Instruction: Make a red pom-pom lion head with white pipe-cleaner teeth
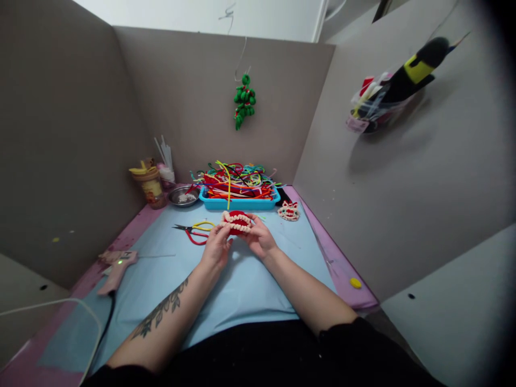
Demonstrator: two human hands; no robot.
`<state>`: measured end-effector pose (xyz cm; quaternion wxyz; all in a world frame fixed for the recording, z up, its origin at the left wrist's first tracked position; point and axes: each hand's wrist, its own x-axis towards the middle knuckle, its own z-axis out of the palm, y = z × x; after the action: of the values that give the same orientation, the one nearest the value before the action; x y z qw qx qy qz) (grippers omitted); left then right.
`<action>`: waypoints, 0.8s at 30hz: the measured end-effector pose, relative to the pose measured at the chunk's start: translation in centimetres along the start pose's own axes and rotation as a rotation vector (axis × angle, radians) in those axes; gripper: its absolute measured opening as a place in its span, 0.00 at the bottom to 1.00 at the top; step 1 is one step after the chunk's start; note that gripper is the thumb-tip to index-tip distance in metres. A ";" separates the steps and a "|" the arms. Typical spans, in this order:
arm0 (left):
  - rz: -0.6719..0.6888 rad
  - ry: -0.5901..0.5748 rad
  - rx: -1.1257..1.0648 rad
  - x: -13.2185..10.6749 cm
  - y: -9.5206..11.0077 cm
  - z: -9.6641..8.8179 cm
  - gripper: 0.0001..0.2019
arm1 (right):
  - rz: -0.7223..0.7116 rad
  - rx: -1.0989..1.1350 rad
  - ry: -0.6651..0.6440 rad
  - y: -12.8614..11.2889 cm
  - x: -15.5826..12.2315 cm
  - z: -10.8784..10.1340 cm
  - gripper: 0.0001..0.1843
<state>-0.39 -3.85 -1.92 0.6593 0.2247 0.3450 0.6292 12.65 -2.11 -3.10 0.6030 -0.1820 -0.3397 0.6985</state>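
Between my two hands, a little above the blue cloth, is a red and cream pipe-cleaner craft piece (238,222) with wavy cream edging around a red middle. My left hand (217,243) pinches its left side, with the thumb low and the fingers behind. The fingers of my right hand (261,237) close on its right edge. Scissors (192,231) with one yellow and one red handle lie just left of my left hand, their blades pointing left. Farther right on the cloth rests a similar cream and red face-like piece (289,211) with green eyes.
A blue tray (242,204) heaped with coloured pipe cleaners stands at the back, beside a metal bowl (183,196) and a cup (151,185). On the left lies a pink glue gun (121,269) with its cord. Grey partitions enclose the table; a pouch (379,102) hangs right.
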 end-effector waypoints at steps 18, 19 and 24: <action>0.473 -0.078 0.305 -0.5 2.4 -1.4 0.12 | -0.035 -0.021 0.001 -0.4 -0.6 1.0 0.26; 0.463 -0.096 0.312 -0.5 2.4 -1.5 0.12 | -0.040 -0.020 0.005 -0.4 -0.6 1.0 0.26; 0.533 -0.236 0.506 -0.5 2.2 -1.4 0.10 | -0.056 0.000 0.071 -0.3 -0.5 0.6 0.25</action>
<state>-2.88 -4.34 -1.11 0.4314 0.5328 0.3406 0.6435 12.52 -2.72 -2.56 0.6338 -0.1972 -0.3234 0.6745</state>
